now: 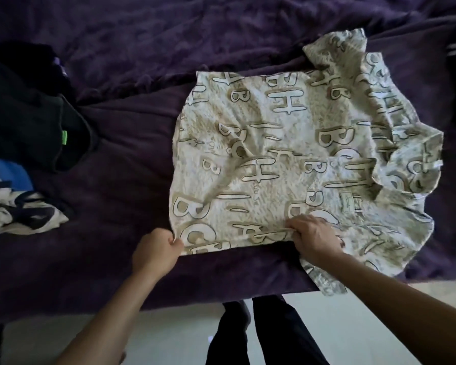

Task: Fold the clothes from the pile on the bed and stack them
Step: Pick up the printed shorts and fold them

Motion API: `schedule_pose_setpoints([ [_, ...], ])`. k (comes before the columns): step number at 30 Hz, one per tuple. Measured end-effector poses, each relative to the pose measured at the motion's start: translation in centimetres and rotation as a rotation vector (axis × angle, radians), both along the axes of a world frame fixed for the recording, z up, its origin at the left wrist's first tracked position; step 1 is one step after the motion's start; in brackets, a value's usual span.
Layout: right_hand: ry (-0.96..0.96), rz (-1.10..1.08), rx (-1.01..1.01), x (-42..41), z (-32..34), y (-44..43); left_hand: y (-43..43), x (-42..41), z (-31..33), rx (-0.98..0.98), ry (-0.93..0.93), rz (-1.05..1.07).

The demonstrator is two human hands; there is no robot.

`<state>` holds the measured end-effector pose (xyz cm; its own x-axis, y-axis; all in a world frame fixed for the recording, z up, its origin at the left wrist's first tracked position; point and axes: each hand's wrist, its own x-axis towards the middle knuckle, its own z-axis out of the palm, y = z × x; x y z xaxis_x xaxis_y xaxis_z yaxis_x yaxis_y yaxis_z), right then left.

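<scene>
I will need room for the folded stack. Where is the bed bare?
Bare blanket lies between the clothes pile at left and the printed shirt, and beyond the shirt's far edge. Crowded: the left edge, and the near edge where left hand and right hand grip the shirt.

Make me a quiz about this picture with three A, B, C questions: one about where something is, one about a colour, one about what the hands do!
1. Where is the dark clothes pile?
A. left of the lettered shirt
B. on top of it
C. on the floor

2. What colour is the bed cover?
A. yellow
B. purple
C. red

3. What are the left hand and right hand doing?
A. hanging free
B. gripping the shirt's near edge
C. holding a hanger

Answers:
1 A: the pile lies far left, apart from the shirt.
2 B: the cover is dark purple.
3 B: both hands' fingers curl on the near hem.
</scene>
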<state>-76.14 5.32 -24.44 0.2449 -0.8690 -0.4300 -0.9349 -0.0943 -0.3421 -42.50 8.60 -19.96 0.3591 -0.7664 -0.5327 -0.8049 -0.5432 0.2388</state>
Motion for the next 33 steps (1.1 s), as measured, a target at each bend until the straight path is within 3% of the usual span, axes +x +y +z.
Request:
schedule_pose_setpoints([
  [2, -0.003, -0.013, -0.044, -0.2, 0.6, 2.0, 1.6, 1.5, -0.4, 0.140, -0.125, 0.017],
  [5, -0.038, -0.148, -0.232, -2.8, 1.6, 4.4, 2.3, 1.5, -0.6, -0.018, -0.211, 0.020],
  [8, -0.009, -0.349, -0.280, -7.7, 2.4, 5.7, 1.7, -2.2, 0.0, -0.201, -0.101, -0.100],
  [11, 0.090, -0.627, -0.171, -12.9, 3.0, 5.6, 2.5, -9.2, 1.0, -0.217, 0.072, -0.307],
  [13, 0.154, -0.687, -0.120, -15.7, 3.0, 4.6, 3.7, -14.4, 1.0, -0.178, 0.154, -0.490],
  [17, 0.208, -0.622, -0.266, -19.7, 2.7, -0.7, 4.8, -23.2, -0.5, -0.185, 0.273, -0.722],
  [19, 0.183, -0.549, -0.315, -20.7, 2.1, -3.6, 5.1, -26.6, -2.1, -0.175, 0.248, -0.824],
  [21, 0.185, -0.425, -0.238, -21.8, 1.0, -5.8, 5.1, -29.0, -3.7, -0.145, 0.166, -0.894],
  [24, 0.273, -0.353, -0.106, -25.3, -0.3, -7.0, 5.3, -30.7, -5.3, -0.121, 0.102, -0.887],
  [29, 0.335, -0.533, -0.091, -33.1, 0.5, -5.8, 6.2, -31.2, -5.2, -0.106, 0.116, -0.846],
  [33, 0.199, -0.186, -0.369, -30.9, 1.7, -4.1, 6.1, -31.4, -4.1, -0.051, 0.096, -0.857],
])
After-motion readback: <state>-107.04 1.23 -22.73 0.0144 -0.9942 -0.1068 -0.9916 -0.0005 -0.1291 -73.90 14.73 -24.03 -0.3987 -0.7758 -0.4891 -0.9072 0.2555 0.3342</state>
